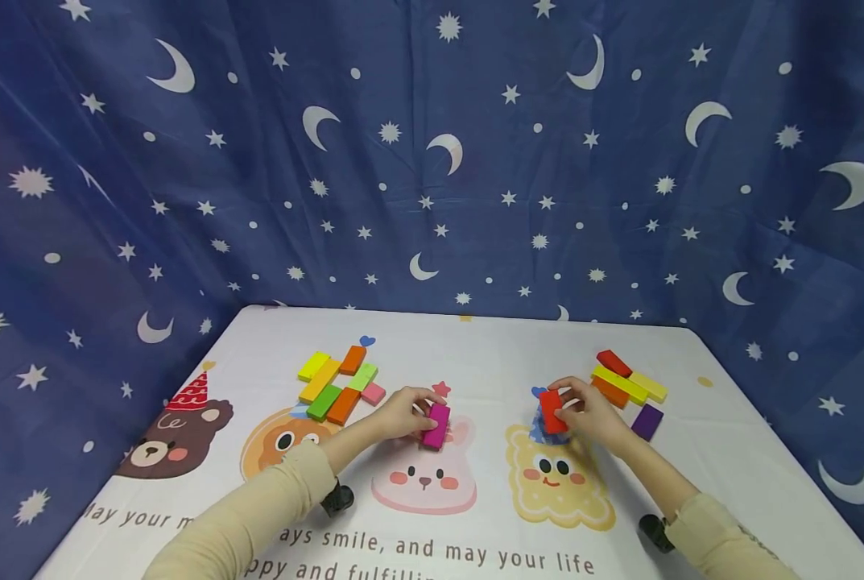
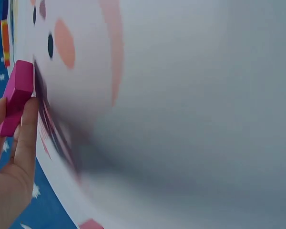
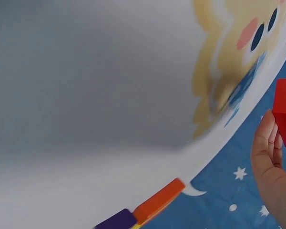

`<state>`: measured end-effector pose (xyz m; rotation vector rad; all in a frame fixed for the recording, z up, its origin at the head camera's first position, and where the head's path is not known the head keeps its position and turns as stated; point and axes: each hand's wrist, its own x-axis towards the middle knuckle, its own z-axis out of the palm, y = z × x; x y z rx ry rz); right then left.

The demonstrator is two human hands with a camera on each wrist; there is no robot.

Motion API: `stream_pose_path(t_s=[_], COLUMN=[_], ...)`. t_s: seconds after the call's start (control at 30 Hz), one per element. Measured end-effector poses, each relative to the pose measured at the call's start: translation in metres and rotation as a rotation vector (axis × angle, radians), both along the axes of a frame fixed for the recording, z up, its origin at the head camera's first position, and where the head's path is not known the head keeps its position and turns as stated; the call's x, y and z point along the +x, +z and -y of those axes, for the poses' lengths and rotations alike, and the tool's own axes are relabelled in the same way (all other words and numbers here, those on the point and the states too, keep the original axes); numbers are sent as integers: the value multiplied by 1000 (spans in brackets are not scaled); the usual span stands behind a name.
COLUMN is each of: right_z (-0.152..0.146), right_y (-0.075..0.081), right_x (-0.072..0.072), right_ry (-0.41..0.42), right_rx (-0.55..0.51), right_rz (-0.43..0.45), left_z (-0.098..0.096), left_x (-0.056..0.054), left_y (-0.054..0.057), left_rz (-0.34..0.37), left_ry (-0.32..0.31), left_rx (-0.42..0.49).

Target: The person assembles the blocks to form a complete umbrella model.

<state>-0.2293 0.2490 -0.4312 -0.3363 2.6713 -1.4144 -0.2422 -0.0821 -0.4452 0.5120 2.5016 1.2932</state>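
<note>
A magenta block (image 1: 436,427) is pinched between the thumb and fingers of my left hand (image 1: 404,414), over the printed pink rabbit. The left wrist view shows that magenta block (image 2: 20,85) held close over the tablecloth, its shadow beside it. My right hand (image 1: 593,412) grips a red block (image 1: 551,412) by its side, above the blue hat of the printed biscuit face. In the right wrist view the red block (image 3: 284,102) is raised off the cloth, with fingers on both sides of it.
Left of centre lies a group of yellow, orange, green and pink blocks (image 1: 342,405). At the right lie red, yellow and orange blocks (image 1: 620,385) and a purple block (image 1: 646,422). A blue star-and-moon curtain (image 1: 403,225) stands behind the white printed tablecloth (image 1: 475,346).
</note>
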Motion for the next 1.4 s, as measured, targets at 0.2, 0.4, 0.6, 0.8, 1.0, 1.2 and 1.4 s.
stream_pose_path(t_s=[0.2,0.4,0.6,0.8,1.0,1.2,1.4], right_z=[9,18,27,37,51,68,83], right_y=[2,4,3,2,2,1,-5], right_x=[9,17,24,31,42,53,64], right_ry=[35,85,129,193,217,249,243], right_rx=[-8,27,35,20,25,25,10], right_rz=[-12,-33,-20,-8,60,110,144], left_z=[-17,-33,-44,-49,-47,-44,-45], left_x=[10,18,23,26,26,26,26], left_y=[-3,-1,0,-3,-7,-11,-9], left_rz=[26,101,115,137,65,141,96], left_ry=[11,60,88,112,88,102,77], left_rx=[48,113,138,124,46,112,66])
